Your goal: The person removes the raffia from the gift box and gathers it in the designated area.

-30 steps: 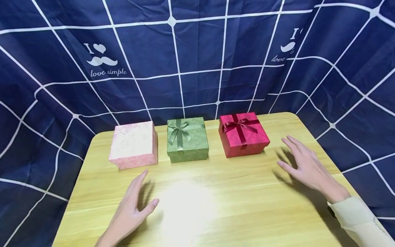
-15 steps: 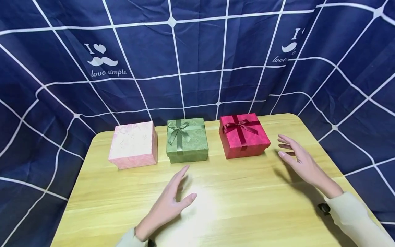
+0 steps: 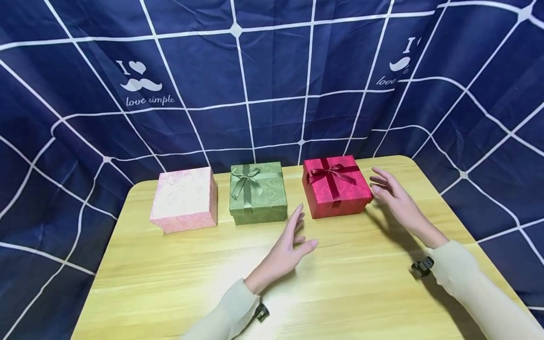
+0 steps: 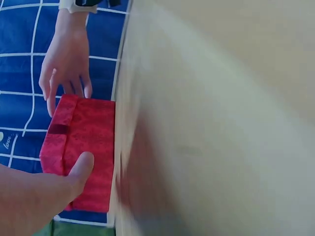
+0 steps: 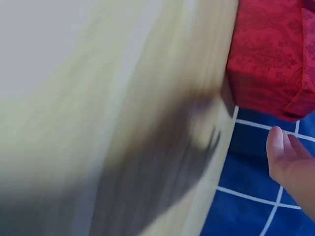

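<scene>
A red gift box [image 3: 354,189] with a dark red ribbon bow stands at the right of a row of three boxes. Close to its right side is my right hand [image 3: 401,205], fingers extended and holding nothing; the right wrist view shows a small gap between the thumb [image 5: 276,147] and the red box [image 5: 266,59]. My left hand [image 3: 280,257] hovers before the gap between the red box and the green gift box [image 3: 269,196], thumb spread from the fingers, nothing in it. In the left wrist view the left thumb [image 4: 78,172] overlaps the red box [image 4: 93,132].
A pale pink box [image 3: 182,200] stands left of the green one. All three sit near the back edge of a light wooden table [image 3: 161,283]. Behind and around the table hangs a dark blue cloth [image 3: 276,61] with white lines. Black devices are strapped to both wrists.
My left hand has swept rightward and forward from in front of the pink box toward the red one. My right hand has moved left, closer to the red box. The boxes have stayed put.
</scene>
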A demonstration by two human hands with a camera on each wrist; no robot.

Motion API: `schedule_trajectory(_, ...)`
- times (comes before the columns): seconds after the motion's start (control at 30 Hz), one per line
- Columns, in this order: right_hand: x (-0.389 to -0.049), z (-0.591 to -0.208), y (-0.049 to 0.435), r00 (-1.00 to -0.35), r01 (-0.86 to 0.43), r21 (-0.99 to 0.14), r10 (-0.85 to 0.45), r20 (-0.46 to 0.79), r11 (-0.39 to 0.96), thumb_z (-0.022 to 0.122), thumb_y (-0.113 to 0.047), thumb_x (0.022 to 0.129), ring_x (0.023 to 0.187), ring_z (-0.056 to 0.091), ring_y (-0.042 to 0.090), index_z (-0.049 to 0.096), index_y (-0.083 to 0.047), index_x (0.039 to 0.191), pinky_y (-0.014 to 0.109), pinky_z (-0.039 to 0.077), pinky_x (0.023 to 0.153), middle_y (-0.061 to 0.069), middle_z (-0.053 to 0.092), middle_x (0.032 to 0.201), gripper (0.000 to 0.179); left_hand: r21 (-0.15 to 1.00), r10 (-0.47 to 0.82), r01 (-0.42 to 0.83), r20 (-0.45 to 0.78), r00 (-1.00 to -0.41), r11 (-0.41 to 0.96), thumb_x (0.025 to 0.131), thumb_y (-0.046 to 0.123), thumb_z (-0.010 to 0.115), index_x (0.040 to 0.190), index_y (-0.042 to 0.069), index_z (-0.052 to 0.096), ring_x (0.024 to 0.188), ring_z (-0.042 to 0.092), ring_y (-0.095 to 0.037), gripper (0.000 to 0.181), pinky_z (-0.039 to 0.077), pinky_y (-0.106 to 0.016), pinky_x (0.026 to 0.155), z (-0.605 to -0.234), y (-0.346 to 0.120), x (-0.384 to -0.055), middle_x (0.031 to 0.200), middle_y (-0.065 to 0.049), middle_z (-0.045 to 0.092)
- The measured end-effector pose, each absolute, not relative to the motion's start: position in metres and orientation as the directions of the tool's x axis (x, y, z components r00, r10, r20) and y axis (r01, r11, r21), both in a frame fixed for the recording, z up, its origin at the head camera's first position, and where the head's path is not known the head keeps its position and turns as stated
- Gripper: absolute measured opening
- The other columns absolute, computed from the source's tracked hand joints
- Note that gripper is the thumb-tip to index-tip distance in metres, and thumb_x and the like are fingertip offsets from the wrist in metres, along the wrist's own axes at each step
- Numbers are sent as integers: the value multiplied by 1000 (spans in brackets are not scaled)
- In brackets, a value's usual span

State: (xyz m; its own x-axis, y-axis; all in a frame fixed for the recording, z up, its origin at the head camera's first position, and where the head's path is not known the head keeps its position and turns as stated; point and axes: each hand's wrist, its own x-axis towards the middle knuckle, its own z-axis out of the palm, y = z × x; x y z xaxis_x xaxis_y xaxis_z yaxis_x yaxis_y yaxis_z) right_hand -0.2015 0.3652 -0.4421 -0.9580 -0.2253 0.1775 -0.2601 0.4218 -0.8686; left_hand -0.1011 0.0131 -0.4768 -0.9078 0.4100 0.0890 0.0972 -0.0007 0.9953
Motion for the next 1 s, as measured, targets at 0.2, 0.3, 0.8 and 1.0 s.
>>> schedule_trajectory(0.2,-220,-441,361,-966,-170,-950,-235,108,261,46,-20,119,126,55,-3,25,-9,173,17,52,96,38,33,162,59,999,270,30,38,-962,-36,109,33,67,178,25,11,155,35,-41,89,45,-49,117,-474,46,-138,175,-19,27)
schedule_trajectory(0.3,-228,-441,358,-965,-130,-971,-250,78,199,46,-18,119,124,58,-1,25,-9,173,19,54,94,33,35,161,59,998,196,-5,6,-981,-55,109,34,67,177,24,17,142,49,-34,85,54,-51,106,-474,58,-153,166,-14,40)
schedule_trajectory(0.8,-251,-451,352,-947,-15,-1000,-321,15,-3,46,-1,114,115,66,12,39,-14,168,25,60,81,7,55,141,56,1000,-77,3,2,-997,-14,98,11,70,170,26,42,93,44,-9,79,41,-31,84,-467,87,-206,107,-4,48)
schedule_trajectory(1.0,-257,-452,360,-914,48,-996,-405,-13,-76,39,5,112,109,69,14,41,-18,166,27,61,81,6,56,136,58,999,-78,-5,-9,-997,-44,95,7,69,166,29,50,91,42,-8,76,39,-32,86,-466,90,-219,102,2,44)
